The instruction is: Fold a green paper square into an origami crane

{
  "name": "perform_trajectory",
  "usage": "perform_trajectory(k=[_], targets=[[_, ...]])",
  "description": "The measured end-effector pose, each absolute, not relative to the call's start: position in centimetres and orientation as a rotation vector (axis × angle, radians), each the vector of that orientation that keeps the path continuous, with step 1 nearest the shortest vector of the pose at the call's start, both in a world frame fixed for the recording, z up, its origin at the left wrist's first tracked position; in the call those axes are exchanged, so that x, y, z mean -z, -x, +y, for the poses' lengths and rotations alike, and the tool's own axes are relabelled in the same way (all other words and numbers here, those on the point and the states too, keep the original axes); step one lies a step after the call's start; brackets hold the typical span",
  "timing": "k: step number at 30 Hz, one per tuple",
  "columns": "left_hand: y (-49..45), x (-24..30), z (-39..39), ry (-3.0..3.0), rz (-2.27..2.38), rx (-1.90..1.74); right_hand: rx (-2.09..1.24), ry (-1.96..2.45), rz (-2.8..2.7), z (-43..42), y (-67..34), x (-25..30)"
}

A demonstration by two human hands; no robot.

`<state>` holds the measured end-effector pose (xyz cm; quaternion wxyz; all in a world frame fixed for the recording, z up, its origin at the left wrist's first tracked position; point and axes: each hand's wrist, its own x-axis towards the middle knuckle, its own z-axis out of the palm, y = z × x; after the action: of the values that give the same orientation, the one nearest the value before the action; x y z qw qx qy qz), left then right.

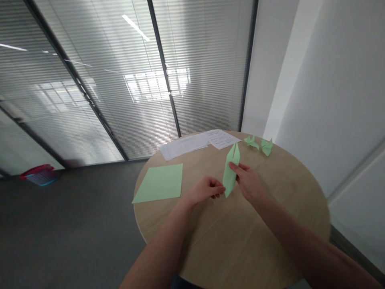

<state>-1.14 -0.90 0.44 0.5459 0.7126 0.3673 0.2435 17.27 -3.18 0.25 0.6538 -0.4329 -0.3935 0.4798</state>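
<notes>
A folded piece of green paper [231, 172], long and narrow with a pointed, split top, is held upright above the table. My right hand [248, 180] grips its right edge, thumb on the near face and fingers behind. At the lower left edge, my left hand [209, 188] is closed, its fingertips pinching the paper near the bottom corner. Flat on the table's left side lies a green sheet of paper [159, 182]. Two folded green paper figures, one paper figure [251, 142] and another paper figure [266, 147], sit at the far right.
White printed sheets [186, 146] lie along the far edge of the round wooden table [234, 241]. Behind it stands a glass partition with blinds [207, 100]; a white wall [339, 100] rises at the right. A red and blue basket [39, 175] is on the floor at left.
</notes>
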Motion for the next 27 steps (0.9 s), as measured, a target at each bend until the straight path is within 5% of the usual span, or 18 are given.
perform_trajectory(k=[5, 27], targets=[[1.4, -1.3, -0.5, -1.549, 0.823, -0.979, -1.245, 1.015, -1.122, -3.5, -16.8, 0.1], [0.6, -0.2, -0.5, -1.294, 0.906, -1.119, -1.034, 1.148, -1.461, -3.5, -16.5, 1.0]])
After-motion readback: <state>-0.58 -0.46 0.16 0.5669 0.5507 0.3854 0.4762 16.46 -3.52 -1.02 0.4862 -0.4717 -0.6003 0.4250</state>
